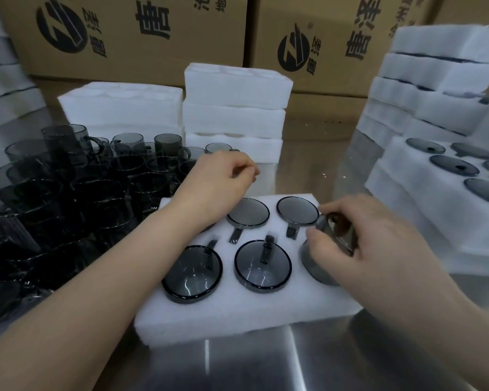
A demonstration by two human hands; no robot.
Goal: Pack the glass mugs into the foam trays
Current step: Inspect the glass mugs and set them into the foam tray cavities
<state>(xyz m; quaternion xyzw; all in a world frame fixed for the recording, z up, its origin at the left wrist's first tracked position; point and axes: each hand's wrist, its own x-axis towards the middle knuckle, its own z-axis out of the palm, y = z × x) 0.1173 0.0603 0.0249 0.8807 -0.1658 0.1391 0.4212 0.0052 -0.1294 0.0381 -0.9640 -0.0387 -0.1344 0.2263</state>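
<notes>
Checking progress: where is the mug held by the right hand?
Head view: right hand holds the mug at the foam tray's near-right corner, beside the near-middle mug.

A white rectangular foam tray lay on the tabletop. Four smoky grey glass mugs sat base-up in its round pockets, handles in the slots. A fifth mug tilted at the front right pocket, gripped by the right hand. Many loose mugs stood crowded at the left.

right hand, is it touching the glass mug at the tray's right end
Touching: the head view shows the right hand curled round the glass mug at the right end of the foam tray.
</notes>
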